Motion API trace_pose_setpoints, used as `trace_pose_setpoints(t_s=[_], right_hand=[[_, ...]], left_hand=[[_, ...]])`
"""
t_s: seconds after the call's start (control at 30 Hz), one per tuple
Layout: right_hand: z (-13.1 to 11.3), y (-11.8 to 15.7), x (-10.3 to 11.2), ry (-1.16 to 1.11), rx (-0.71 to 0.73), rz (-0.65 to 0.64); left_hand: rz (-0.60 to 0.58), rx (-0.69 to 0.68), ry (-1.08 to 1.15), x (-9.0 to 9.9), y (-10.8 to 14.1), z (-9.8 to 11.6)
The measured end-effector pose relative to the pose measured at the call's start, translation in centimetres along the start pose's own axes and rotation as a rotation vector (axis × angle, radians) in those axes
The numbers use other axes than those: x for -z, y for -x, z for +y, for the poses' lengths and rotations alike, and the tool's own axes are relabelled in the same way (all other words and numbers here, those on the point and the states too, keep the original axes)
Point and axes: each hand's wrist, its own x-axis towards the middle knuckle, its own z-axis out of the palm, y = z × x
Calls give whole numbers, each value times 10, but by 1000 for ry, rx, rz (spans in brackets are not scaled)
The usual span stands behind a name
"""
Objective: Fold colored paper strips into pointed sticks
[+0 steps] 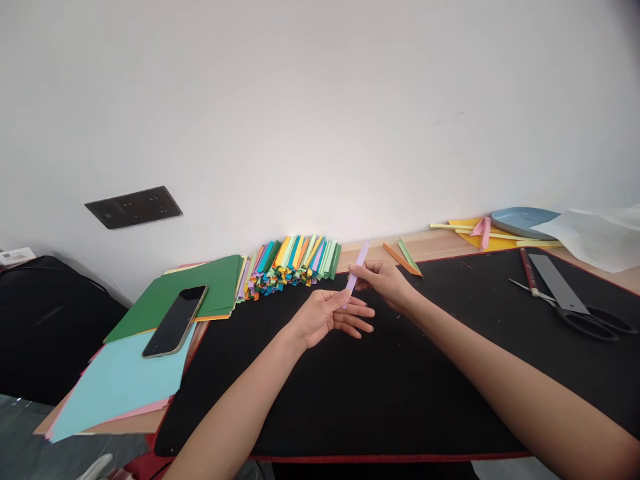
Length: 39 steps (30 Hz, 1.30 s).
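Observation:
A narrow purple paper strip (359, 263) is held slanted above the black mat (390, 387). My left hand (327, 317) pinches its lower end between thumb and index finger, the other fingers spread. Higher up the strip, my right hand (383, 279) grips it with thumb and fingers. Behind my hands, near the wall, lies a long row of folded multicolored paper pieces (293, 263). An orange folded strip (401, 259) and a green one (410, 255) rest just beyond my right hand.
At left, a phone (175, 321) lies on green paper (150, 303) and light blue paper (120, 380). Scissors (585, 323), a metal ruler (557, 283) and a red-handled tool (529, 270) are at right. Behind them are a blue tray (523, 219) and white sheet (600, 233).

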Motion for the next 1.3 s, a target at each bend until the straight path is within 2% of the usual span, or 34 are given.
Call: trace_pose_setpoints(t_s=[0.17, 0.37, 0.5, 0.6, 0.67, 0.73, 0.87, 0.97, 1.0, 1.07, 1.13, 1.23, 1.3], right_hand=[[1, 0, 0, -54, -34, -41], [-1, 9, -6, -160, -24, -258], [1, 10, -10, -143, -48, -253], [6, 0, -3, -36, -45, -159], [9, -10, 9, 137, -4, 7], [10, -20, 27, 406, 22, 253], [8, -31, 71, 614, -19, 506], [10, -31, 95, 877, -100, 724], [13, -31, 100, 1000, -139, 752], [19, -31, 106, 1082, -168, 760], [25, -32, 107, 1153, -128, 741], [32, -36, 98, 1254, 30, 654], [35, -37, 85, 1221, 222, 481]], left_hand=[[10, -32, 16, 0, -1, -3], [77, -43, 71, -1, -3, -4], [85, 2, 84, -1, -3, -3], [67, 33, 74, 0, -3, -4], [64, 33, 54, 1, -3, -5], [80, 27, 22, 2, -3, -6], [84, 25, -27, 2, -2, -6], [74, 19, -41, 2, -2, -7], [75, 17, -44, 3, -2, -7], [79, 13, -49, 3, -2, -7], [82, 12, -52, 3, -2, -7], [111, 15, -44, 2, -3, -7], [149, 13, -32, 2, -4, -7]])
